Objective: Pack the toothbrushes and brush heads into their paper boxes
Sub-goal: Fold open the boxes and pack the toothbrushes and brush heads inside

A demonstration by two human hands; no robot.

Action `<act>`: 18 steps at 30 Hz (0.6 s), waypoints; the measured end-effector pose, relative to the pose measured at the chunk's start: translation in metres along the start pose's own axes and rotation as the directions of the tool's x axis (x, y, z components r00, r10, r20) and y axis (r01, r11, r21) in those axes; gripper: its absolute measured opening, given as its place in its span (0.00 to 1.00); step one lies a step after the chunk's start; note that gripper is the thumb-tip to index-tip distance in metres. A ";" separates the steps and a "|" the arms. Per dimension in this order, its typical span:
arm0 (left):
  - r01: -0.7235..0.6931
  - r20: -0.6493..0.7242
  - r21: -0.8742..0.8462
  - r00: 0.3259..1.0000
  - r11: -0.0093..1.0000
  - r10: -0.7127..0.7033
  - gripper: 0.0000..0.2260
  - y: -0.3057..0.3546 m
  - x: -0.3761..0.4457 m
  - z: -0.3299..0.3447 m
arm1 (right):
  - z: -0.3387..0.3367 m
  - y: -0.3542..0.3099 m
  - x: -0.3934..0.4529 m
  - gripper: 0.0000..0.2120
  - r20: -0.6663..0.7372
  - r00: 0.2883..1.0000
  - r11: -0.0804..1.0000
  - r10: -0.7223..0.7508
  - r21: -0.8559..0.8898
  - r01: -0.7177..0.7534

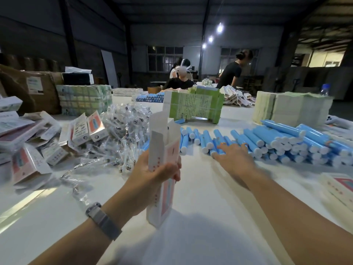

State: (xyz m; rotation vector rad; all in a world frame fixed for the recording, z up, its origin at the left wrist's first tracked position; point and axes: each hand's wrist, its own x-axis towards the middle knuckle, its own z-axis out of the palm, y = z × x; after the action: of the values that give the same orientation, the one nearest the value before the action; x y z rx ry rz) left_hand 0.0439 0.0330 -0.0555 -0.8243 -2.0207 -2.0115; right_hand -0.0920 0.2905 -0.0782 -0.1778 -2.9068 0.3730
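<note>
Both hands are out in front of me over the white counter (200, 197). My left hand (152, 173), with a grey watch (101, 219) on the wrist, is curled round the middle of a tall white paper box with a pink panel (162, 180), holding it upright with its top flap open. My right hand (234, 156) stretches forward, palm down, fingers straight and spread, fingertips touching the near edge of the heap of blue cylindrical toothbrush handles with white end caps (277, 140), gripping nothing. That heap spreads across the counter's right side. Left of the box lie the clear plastic sachets of brush heads (118, 134), with more white boxes (87, 129) piled beside them.
</note>
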 end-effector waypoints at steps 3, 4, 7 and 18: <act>0.023 0.040 -0.090 0.999 0.996 -0.019 0.29 -0.002 0.001 -0.002 | 0.004 -0.002 0.000 0.20 0.020 0.999 0.992 -0.032 -0.119 0.034; 0.026 0.041 -0.110 0.999 0.994 -0.022 0.29 -0.002 0.000 -0.002 | 0.003 -0.004 -0.002 0.18 -0.010 0.999 0.989 -0.051 -0.140 0.049; 0.052 0.030 -0.136 0.998 0.989 -0.048 0.29 -0.002 -0.001 -0.003 | 0.003 -0.009 -0.007 0.11 -0.080 0.996 0.992 -0.034 -0.123 0.024; 0.112 0.053 -0.112 0.993 0.987 -0.107 0.31 0.001 -0.001 -0.004 | 0.007 -0.004 -0.007 0.16 0.057 0.997 0.980 -0.057 -0.187 0.067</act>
State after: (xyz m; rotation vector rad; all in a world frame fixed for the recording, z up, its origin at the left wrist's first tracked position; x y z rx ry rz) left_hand 0.0445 0.0285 -0.0552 -0.8063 -2.0331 -2.2064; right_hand -0.0871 0.2840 -0.0846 -0.1075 -2.9878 0.0914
